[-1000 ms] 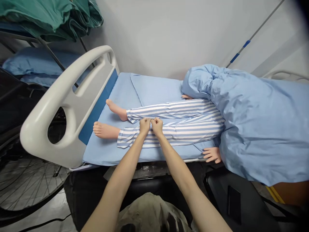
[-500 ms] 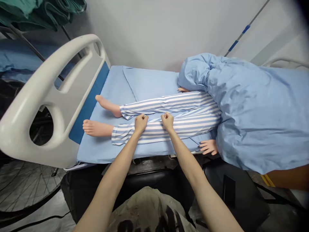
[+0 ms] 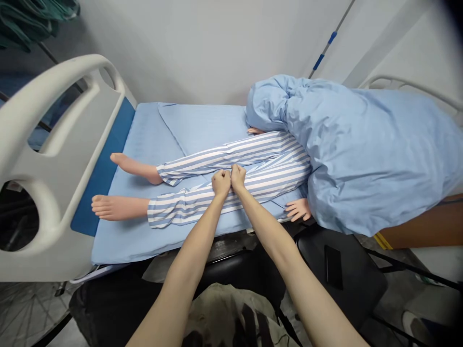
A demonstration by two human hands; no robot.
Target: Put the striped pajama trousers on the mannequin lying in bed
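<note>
A manikin lies on the bed in blue-and-white striped trousers [image 3: 202,202], its bare feet [image 3: 119,207] toward the footboard. My left hand [image 3: 221,183] is closed in a fist over the nearer trouser leg, around the knee. Right beside it, my right hand [image 3: 238,177] makes a fist too, the two touching or almost touching. No object shows in either fist. Whether they press on the leg or hover just above it, I cannot tell. A bunched blue quilt [image 3: 365,154] covers the manikin's upper body, and one manikin hand [image 3: 298,209] sticks out from under it.
On the left stands the bed's pale footboard [image 3: 83,159] with its blue panel. A black chair [image 3: 350,260] near the bedside carries a dark phone [image 3: 333,266]. A cardboard box [image 3: 423,224] sits under the quilt's overhang. Behind the bed, a pole [image 3: 325,50] leans against the wall.
My fists were apart over the nearer leg and are now side by side; the left one has shifted toward the knee. The view has turned somewhat to the right.
</note>
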